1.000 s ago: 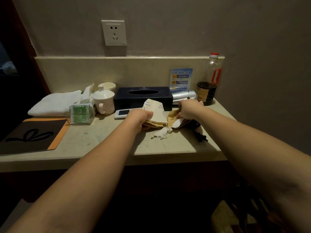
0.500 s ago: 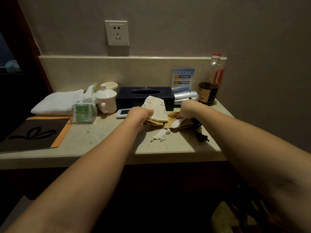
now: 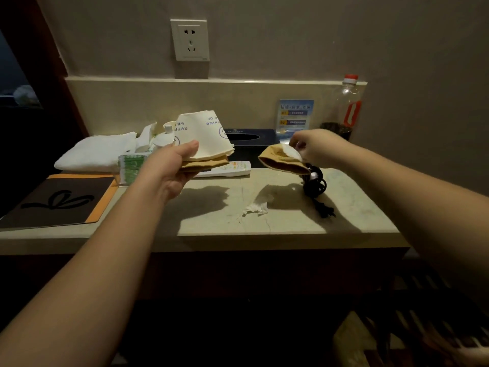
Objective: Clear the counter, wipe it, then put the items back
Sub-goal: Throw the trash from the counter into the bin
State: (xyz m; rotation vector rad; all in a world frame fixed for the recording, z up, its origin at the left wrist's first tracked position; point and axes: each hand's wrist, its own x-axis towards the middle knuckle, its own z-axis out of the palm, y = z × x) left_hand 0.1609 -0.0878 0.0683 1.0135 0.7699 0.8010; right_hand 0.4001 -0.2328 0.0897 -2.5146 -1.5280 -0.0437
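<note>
A tissue scrap point(image 3: 255, 208) and a black power cord point(image 3: 315, 186) lie mid-counter point(image 3: 291, 229); a remote point(image 3: 227, 169) sits before the tissue box point(image 3: 251, 144). Above them, the left hand point(image 3: 172, 165) grips flattened paper bags point(image 3: 203, 139), and the right hand point(image 3: 315, 149) pinches a crumpled brown bag point(image 3: 280, 161).

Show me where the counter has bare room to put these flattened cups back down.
Bare patch: mid counter, between the black folder, the remote and the black cord, apart from a tissue scrap. The front right corner is also bare. The back row, from towel to bottle, is crowded.
</note>
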